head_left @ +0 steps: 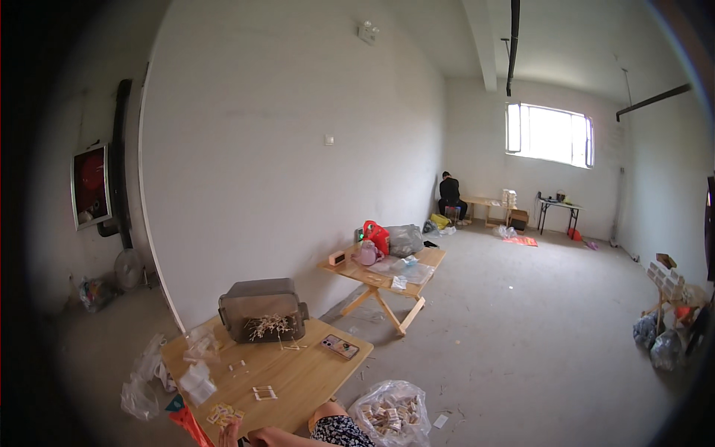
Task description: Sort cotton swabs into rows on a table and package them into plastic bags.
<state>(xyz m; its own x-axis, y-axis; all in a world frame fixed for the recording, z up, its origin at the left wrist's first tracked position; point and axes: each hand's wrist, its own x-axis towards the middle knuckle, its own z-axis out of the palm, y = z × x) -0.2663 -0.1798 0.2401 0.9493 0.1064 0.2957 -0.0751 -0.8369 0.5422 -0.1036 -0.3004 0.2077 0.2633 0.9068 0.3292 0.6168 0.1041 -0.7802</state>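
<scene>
Head view: both hands low at the bottom rim, partly cut off. Left hand (230, 430) has its fingers pointing up beside a loose, overlapping pile of small yellow-and-white flat packets (225, 414) at the near edge of the wooden table (313, 380); whether a fingertip touches the pile, cannot tell. Those fingers look close together rather than widely spread; gap and any pinch too small to read. Right hand (255, 436) beside it, forearm crossing from the right, fingers hidden; open or closed, and on what, cannot tell. A short row of cotton swabs (264, 392) lies farther in on the tabletop; more swabs sit in the grey translucent bin (264, 298). On handling, my judgement: packets look thin and light, so separate one by its edge, pinch softly to avoid creasing, steady it with the other hand, and keep wrists clear of the swab row.
</scene>
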